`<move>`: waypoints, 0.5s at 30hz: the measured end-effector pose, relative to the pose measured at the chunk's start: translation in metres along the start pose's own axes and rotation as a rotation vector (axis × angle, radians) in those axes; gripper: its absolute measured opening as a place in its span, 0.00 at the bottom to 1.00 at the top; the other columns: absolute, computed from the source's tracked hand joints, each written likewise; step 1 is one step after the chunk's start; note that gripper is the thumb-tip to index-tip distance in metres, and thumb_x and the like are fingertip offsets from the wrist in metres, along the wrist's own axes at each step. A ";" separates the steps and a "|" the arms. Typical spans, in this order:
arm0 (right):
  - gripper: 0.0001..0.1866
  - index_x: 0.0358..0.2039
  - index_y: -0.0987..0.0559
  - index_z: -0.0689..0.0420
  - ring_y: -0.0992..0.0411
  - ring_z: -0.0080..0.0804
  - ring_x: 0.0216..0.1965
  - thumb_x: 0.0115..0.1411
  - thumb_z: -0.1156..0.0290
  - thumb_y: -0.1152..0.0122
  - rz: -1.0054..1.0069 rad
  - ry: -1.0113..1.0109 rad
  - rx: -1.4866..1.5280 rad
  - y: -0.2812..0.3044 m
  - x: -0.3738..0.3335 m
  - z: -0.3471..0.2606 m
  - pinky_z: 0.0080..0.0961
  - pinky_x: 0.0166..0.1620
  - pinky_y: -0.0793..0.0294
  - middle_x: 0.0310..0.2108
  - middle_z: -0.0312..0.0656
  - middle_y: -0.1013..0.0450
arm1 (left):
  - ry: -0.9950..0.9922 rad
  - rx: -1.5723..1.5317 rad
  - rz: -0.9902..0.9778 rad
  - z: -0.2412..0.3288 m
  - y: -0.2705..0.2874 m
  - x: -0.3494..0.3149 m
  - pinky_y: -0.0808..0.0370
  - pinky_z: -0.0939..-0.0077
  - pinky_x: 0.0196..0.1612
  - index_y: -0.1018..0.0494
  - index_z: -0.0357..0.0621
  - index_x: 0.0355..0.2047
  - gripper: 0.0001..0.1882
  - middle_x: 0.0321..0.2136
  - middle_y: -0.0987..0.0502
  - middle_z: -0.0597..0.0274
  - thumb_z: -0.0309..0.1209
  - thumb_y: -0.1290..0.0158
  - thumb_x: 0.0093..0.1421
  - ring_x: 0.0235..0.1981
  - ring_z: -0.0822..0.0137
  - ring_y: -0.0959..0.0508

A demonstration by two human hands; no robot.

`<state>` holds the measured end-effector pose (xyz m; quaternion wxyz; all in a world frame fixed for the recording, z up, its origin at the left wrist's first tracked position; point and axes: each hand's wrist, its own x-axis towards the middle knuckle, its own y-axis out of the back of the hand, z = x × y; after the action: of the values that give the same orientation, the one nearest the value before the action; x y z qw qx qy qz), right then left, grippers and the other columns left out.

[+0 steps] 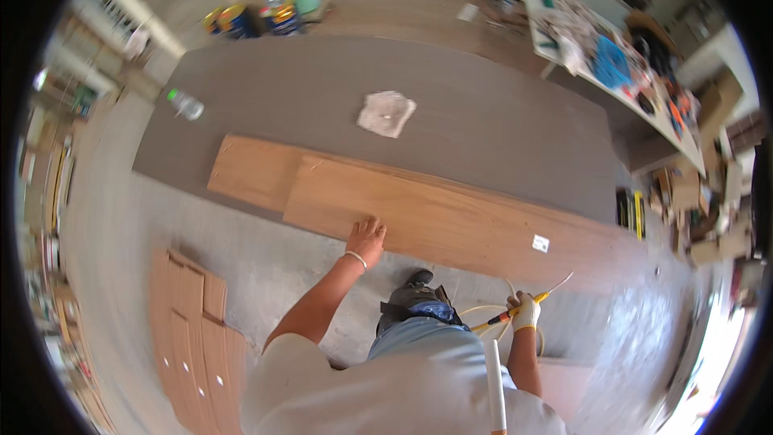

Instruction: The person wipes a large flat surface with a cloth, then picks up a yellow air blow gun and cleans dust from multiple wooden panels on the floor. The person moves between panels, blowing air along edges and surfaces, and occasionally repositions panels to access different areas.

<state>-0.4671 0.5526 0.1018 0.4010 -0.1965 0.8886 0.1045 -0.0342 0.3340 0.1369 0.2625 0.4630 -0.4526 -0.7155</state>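
My bare left hand [367, 238], with a light band at the wrist, rests on the near edge of a long brown wood panel [435, 221], fingers stretched out over it. That panel lies on top of another wood panel [250, 169], which sticks out to the left. Lower right, my right hand [525, 311] wears a white glove and is closed around a yellow air blow gun [544, 296] with a thin nozzle. The nozzle points up and right, near the panel's near edge. A pale yellow hose [477, 308] loops beside it.
Both panels lie on a large grey-brown table [483, 125], along with a crumpled cloth [386, 113] and a clear bottle [187, 105]. More wood boards [189, 326] lie at the lower left. Cans [236, 22] stand beyond the table; a cluttered bench [592, 72] is at upper right.
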 end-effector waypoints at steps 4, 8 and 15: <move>0.19 0.50 0.34 0.59 0.25 0.44 0.27 0.57 0.79 0.47 0.084 0.029 0.011 0.033 0.000 0.006 0.34 0.25 0.25 0.39 0.48 0.29 | -0.326 -0.058 0.173 0.076 -0.003 0.018 0.50 0.47 0.68 0.40 0.42 0.63 0.39 0.67 0.47 0.50 0.38 0.40 0.52 0.69 0.49 0.49; 0.28 0.57 0.39 0.62 0.23 0.41 0.29 0.54 0.80 0.48 0.144 0.109 0.186 0.052 -0.029 0.016 0.31 0.30 0.22 0.44 0.52 0.29 | -0.668 -0.032 0.080 0.177 -0.022 0.039 0.55 0.47 0.69 0.41 0.42 0.64 0.37 0.68 0.49 0.49 0.36 0.43 0.54 0.70 0.49 0.52; 0.28 0.58 0.38 0.61 0.24 0.40 0.27 0.55 0.81 0.50 0.413 0.140 0.264 0.115 -0.094 0.070 0.30 0.30 0.23 0.47 0.56 0.27 | -0.823 0.176 0.232 0.266 -0.059 0.098 0.65 0.42 0.70 0.52 0.44 0.69 0.37 0.70 0.56 0.46 0.29 0.56 0.59 0.71 0.42 0.59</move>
<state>-0.4135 0.7048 0.1298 0.3307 0.0362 0.9415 0.0535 -0.3133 0.3898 0.0857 0.0982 0.1059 -0.6277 -0.7649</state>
